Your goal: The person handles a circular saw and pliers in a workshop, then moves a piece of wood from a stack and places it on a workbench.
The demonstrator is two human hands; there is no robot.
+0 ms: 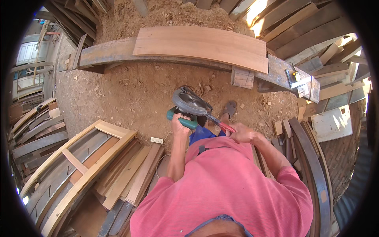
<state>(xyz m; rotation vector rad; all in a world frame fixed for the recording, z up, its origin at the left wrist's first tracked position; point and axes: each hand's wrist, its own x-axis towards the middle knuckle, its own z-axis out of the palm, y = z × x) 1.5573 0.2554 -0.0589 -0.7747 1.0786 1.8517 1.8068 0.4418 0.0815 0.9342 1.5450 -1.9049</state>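
Note:
A green and grey circular saw is held up in front of my body, its round guard and blade side facing upward. My left hand is wrapped round the saw's green handle. In my right hand is a red-handled tool that looks like pliers or a wrench. Its dark end reaches to the right side of the saw and appears to touch it near the blade. The exact contact point is too small to make out.
Ahead, a wide wooden board lies along a long bench beam; a tape measure and a square lie at its right end. A wooden frame and stacked planks are at left. More boards lean at far right.

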